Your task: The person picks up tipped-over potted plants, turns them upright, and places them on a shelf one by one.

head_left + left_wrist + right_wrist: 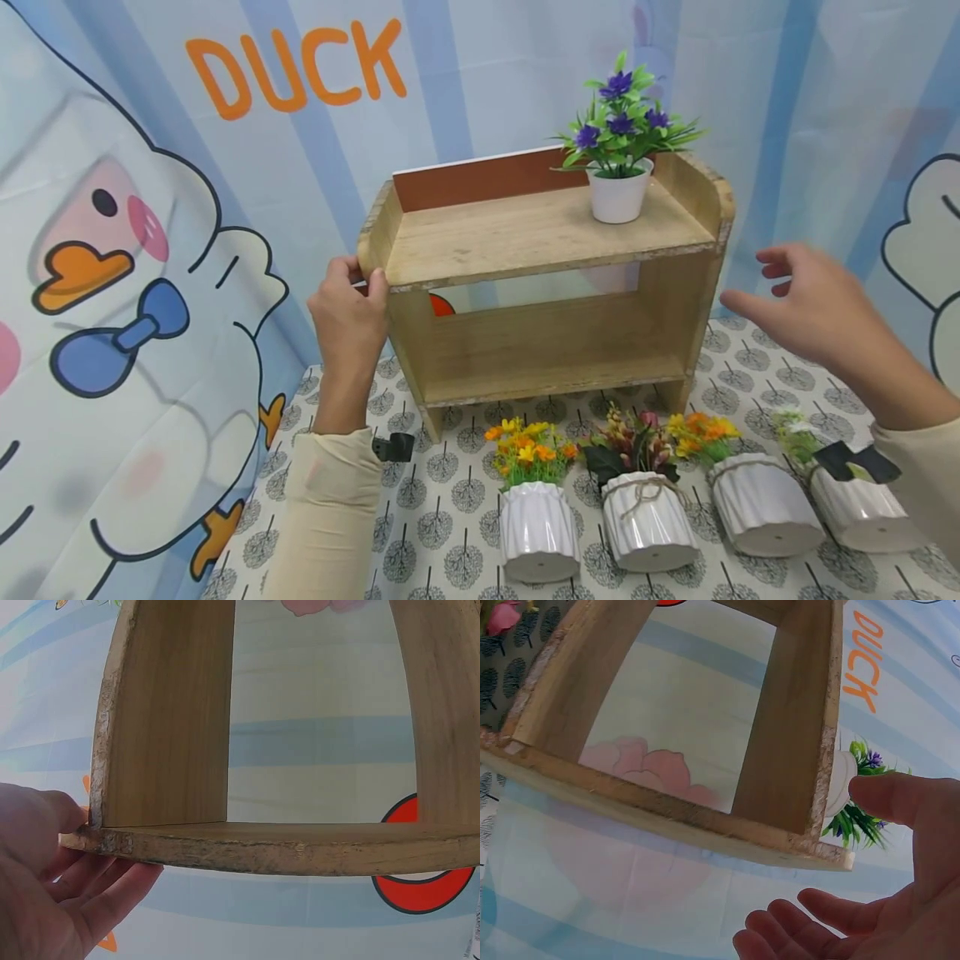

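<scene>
A two-tier wooden shelf (540,333) stands on the patterned cloth. My left hand (348,308) grips its left side panel near the upper board, thumb in front and fingers round the outer face; the left wrist view shows the thumb and fingers on either side of the panel edge (97,838). To the right of the shelf, my right hand (813,304) is held apart from it with fingers spread and nothing in them. A small white pot with purple flowers (618,192) sits on the top board towards the right end. In the right wrist view the shelf corner (832,855) lies beyond the thumb.
In front of the shelf, several white ceramic pots lie tipped on the tree-print cloth (465,492): one with orange flowers (540,533), one with dark leaves and twine (648,521), others farther right (765,504). A duck-print curtain (495,75) hangs close behind.
</scene>
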A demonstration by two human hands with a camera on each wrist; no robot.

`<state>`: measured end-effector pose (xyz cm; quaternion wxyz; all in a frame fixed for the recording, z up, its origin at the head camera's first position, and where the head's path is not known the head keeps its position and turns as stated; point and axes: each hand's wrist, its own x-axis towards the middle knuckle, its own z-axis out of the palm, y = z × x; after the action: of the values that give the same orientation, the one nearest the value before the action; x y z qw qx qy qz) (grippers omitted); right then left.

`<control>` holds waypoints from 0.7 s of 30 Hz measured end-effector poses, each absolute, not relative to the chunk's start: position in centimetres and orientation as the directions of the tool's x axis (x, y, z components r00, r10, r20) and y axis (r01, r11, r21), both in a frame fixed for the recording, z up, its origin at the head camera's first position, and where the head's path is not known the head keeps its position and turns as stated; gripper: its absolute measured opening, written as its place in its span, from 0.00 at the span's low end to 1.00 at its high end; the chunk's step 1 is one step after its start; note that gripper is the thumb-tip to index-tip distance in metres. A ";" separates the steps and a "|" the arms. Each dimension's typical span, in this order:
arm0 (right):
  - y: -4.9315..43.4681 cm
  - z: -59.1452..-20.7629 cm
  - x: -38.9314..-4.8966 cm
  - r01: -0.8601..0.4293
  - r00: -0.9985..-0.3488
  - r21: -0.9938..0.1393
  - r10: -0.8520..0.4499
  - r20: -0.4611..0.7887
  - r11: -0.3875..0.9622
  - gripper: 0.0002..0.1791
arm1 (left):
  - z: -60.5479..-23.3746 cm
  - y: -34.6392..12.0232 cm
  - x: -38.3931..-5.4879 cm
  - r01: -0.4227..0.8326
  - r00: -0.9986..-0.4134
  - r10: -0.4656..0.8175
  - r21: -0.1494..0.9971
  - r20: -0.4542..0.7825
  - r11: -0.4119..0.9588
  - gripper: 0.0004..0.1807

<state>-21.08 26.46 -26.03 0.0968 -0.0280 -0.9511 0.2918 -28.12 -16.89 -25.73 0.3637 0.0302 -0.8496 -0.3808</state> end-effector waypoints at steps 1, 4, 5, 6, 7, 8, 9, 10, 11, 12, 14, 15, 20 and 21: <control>26.7 -26.3 -21.0 0.003 -0.980 -0.554 0.113 0.165 0.833 0.51 | -25.7 -16.9 -28.1 0.225 -0.734 -0.328 0.669 0.595 0.709 0.17; 27.4 -27.2 -20.9 0.019 -0.982 -0.540 0.117 0.149 0.841 0.52 | -25.7 -16.9 -28.1 0.225 -0.734 -0.329 0.670 0.594 0.708 0.17; 27.7 -27.5 -20.8 0.022 -0.983 -0.538 0.117 0.143 0.843 0.51 | -25.7 -16.9 -28.1 0.225 -0.735 -0.329 0.670 0.594 0.708 0.17; 28.0 -27.8 -20.7 0.026 -0.984 -0.538 0.116 0.134 0.843 0.51 | -25.7 -16.9 -28.1 0.223 -0.736 -0.329 0.671 0.592 0.708 0.17; 28.3 -28.0 -20.5 0.031 -0.986 -0.536 0.115 0.124 0.844 0.51 | -25.7 -16.9 -28.1 0.222 -0.737 -0.329 0.671 0.591 0.707 0.17; 28.6 -28.3 -20.4 0.033 -0.987 -0.536 0.113 0.116 0.844 0.51 | -25.7 -16.9 -28.1 0.221 -0.738 -0.330 0.672 0.589 0.706 0.17; 29.0 -28.6 -20.3 0.035 -0.988 -0.532 0.110 0.110 0.846 0.51 | -25.7 -16.9 -28.1 0.220 -0.739 -0.331 0.673 0.588 0.706 0.17; 29.3 -28.8 -20.2 0.037 -0.989 -0.528 0.106 0.100 0.849 0.51 | -25.7 -16.9 -28.1 0.220 -0.738 -0.331 0.674 0.588 0.705 0.17; 29.6 -29.1 -20.1 0.042 -0.990 -0.519 0.105 0.093 0.854 0.51 | -25.7 -16.9 -28.1 0.219 -0.738 -0.333 0.675 0.587 0.705 0.17; 29.8 -29.4 -20.0 0.047 -0.990 -0.506 0.106 0.089 0.861 0.51 | -25.7 -16.9 -28.1 0.217 -0.739 -0.335 0.677 0.585 0.704 0.17; 30.3 -30.1 -19.9 0.061 -0.991 -0.485 0.112 0.079 0.873 0.52 | -25.7 -16.8 -28.1 0.215 -0.740 -0.335 0.677 0.583 0.704 0.17; 30.6 -30.4 -19.8 0.071 -0.990 -0.478 0.119 0.070 0.875 0.52 | -25.7 -16.8 -28.1 0.214 -0.741 -0.334 0.677 0.582 0.704 0.17; 31.8 -31.9 -19.4 0.097 -0.989 -0.460 0.137 0.053 0.883 0.51 | -25.7 -16.7 -28.1 0.215 -0.746 -0.328 0.676 0.579 0.705 0.17; 32.0 -32.1 -19.3 0.100 -0.989 -0.453 0.138 0.052 0.886 0.51 | -25.7 -16.8 -28.1 0.217 -0.744 -0.329 0.676 0.581 0.705 0.17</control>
<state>-19.34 32.02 -32.08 0.0415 -0.0612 -0.9701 0.2311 -28.13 -16.75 -25.74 0.3561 0.0328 -0.8518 -0.3829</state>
